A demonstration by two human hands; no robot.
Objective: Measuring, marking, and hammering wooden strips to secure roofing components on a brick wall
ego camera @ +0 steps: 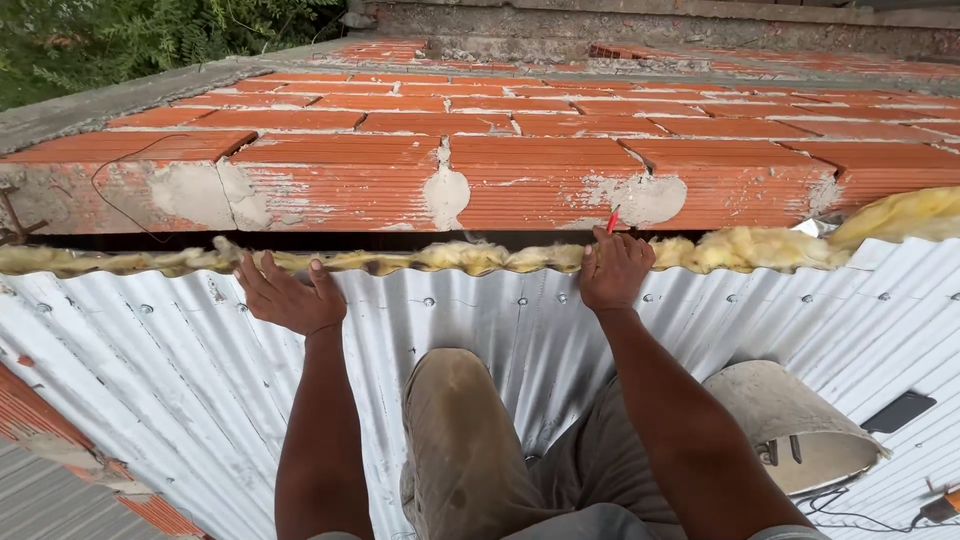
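Note:
My left hand (285, 297) rests flat on the corrugated metal roof sheet (170, 370), fingers spread, just below a strip of yellow insulation wool (470, 257). At the sheet's upper edge my right hand (612, 270) grips a small red tool or pencil (612, 220), its tip pointing up at the brick wall (540, 180). The wool runs along the gap between the sheet and the red hollow-brick wall. My knee (455, 420) in dusty trousers is on the sheet between my arms.
A dirty white bucket (790, 420) lies on its side at the right. A dark flat object (898, 411) and cables (860, 515) lie further right. Green foliage (150, 35) stands beyond the wall's far edge. Lower roofing and brick show at bottom left.

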